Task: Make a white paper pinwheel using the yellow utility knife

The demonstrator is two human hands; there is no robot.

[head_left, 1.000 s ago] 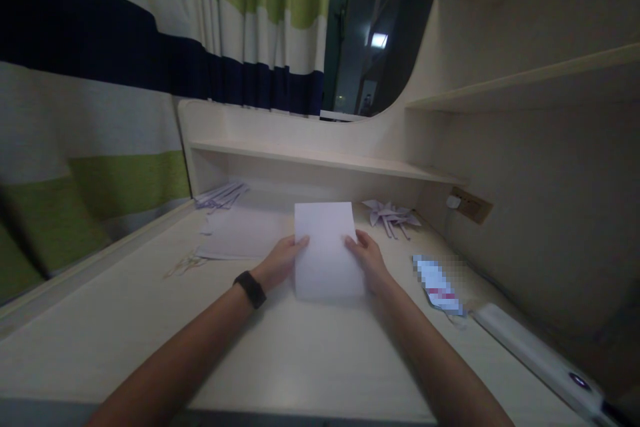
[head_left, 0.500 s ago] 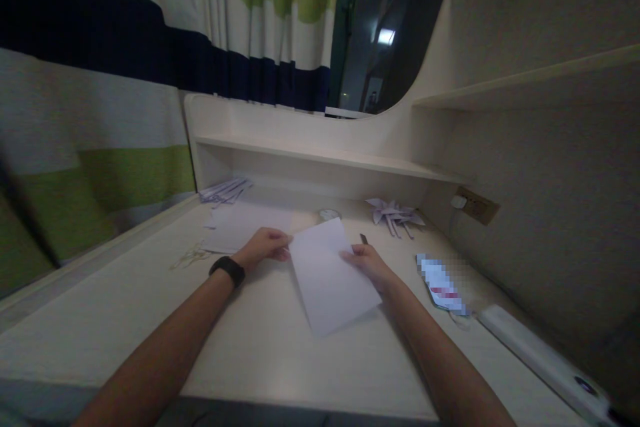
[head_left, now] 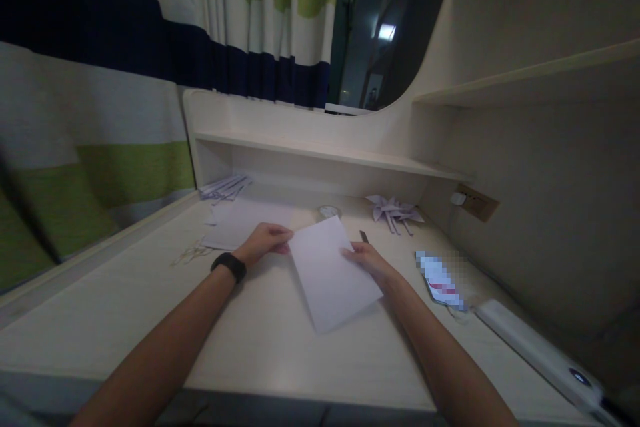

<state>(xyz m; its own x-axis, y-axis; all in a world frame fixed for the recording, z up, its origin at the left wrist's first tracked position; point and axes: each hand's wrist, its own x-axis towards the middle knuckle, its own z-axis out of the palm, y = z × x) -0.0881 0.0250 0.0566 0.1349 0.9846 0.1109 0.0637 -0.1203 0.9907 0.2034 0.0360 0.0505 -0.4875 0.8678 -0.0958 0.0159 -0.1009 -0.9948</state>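
Observation:
A white sheet of paper (head_left: 333, 280) is held tilted over the desk in front of me. My left hand (head_left: 267, 242) pinches its upper left corner between thumb and fingers. On the sheet's right edge, my right hand (head_left: 369, 260) grips with the thumb on top and the fingers underneath, partly hidden. A dark, narrow tool (head_left: 364, 237) lies just beyond my right hand; its kind is unclear. Behind the sheet sits a roll of tape (head_left: 329, 212), partly covered. More white paper (head_left: 250, 217) lies flat beyond my left hand.
Folded paper strips (head_left: 225, 188) lie at the back left, with loose string-like bands (head_left: 191, 253) nearer. Paper pinwheels (head_left: 395, 212) rest at the back right. A phone (head_left: 440, 280) and a long white bar-shaped device (head_left: 537, 350) are on the right. A low shelf (head_left: 320, 155) spans the back.
Both hands keep the same hold on the sheet, which has hardly moved. The view has shifted very slightly.

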